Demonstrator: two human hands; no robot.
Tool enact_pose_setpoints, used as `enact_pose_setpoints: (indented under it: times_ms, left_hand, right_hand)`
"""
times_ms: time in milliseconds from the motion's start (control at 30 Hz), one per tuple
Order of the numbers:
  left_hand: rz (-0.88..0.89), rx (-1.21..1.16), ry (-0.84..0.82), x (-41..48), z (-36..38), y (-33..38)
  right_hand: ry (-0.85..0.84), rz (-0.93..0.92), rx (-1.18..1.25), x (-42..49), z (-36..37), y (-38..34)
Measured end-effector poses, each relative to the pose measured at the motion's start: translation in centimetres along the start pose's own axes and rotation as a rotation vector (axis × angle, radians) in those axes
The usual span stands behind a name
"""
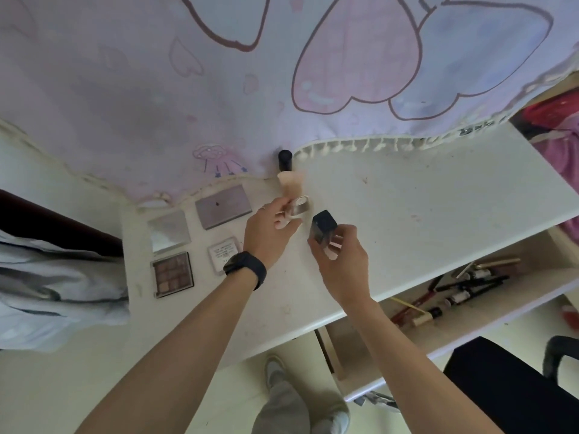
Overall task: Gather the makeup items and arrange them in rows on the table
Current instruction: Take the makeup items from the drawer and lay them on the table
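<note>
Far left, off the table edge: a bundle of grey fabric [47, 277].

On the left part of the white table [423, 198] I see four flat cases in a two-by-two block, near each other but not touching:
- back left, mirrored compact [170, 230]
- back right, grey rectangular palette [223, 206]
- front left, brown eyeshadow palette [173, 274], pans showing
- front right, small clear case [223, 252] with a printed label

Left hand [269, 233] has a black watch [246, 267] on the wrist. Its fingers are curled round a small silver-capped bottle [300, 205], just right of the grey palette. I can't tell if the bottle's base is on the table.

Behind that hand is a beige tube [289, 183] with a black cap [285, 160], at the hem of the heart-print curtain [282, 73]. I can't tell if it touches the held bottle.

Right hand [341, 261], just beside the left, pinches a black-capped bottle [324, 225] between thumb and fingers. The bottle is tilted, with the cap toward the left hand.

Right, below the tabletop: an open drawer [539, 278] holding pencils and lipsticks [454, 292]. Bottom right: a black chair [517, 386].
</note>
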State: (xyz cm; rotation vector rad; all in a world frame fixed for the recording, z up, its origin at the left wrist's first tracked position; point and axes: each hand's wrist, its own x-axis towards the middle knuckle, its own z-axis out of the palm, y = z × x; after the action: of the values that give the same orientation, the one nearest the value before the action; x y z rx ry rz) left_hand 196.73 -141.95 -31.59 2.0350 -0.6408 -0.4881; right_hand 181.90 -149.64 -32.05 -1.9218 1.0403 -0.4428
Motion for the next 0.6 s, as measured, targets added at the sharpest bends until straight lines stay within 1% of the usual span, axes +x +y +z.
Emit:
enact_pose_setpoints:
  times_ms: [67, 133, 233, 333, 500, 600]
  left_hand:
    - [0.003, 0.012, 0.015, -0.2, 0.0, -0.1]
    - [-0.005, 0.072, 0.027, -0.4, -0.2, -0.3]
    - [0.000, 0.209, -0.001, -0.3, -0.3, -1.0]
    - [-0.007, 0.291, -0.036, -0.1, -0.1, -1.4]
    - [0.000, 0.324, -0.044, 0.6, 0.1, -1.1]
    - [0.010, 0.352, -0.070, 1.1, 0.0, -1.0]
  right_hand:
    - [-0.022, -0.056, -0.101, 0.0, 0.6, 0.6]
    - [0.007, -0.092, -0.178, 0.1, 1.1, 1.0]
    - [0.053, -0.077, -0.173, 0.3, 1.9, 1.0]
    - [0.106, -0.090, -0.147, 0.4, 2.4, 1.0]
    - [0.165, -0.144, -0.164, 0.2, 2.6, 1.1]
    - [0.165, -0.151, -0.187, 0.1, 2.7, 1.2]
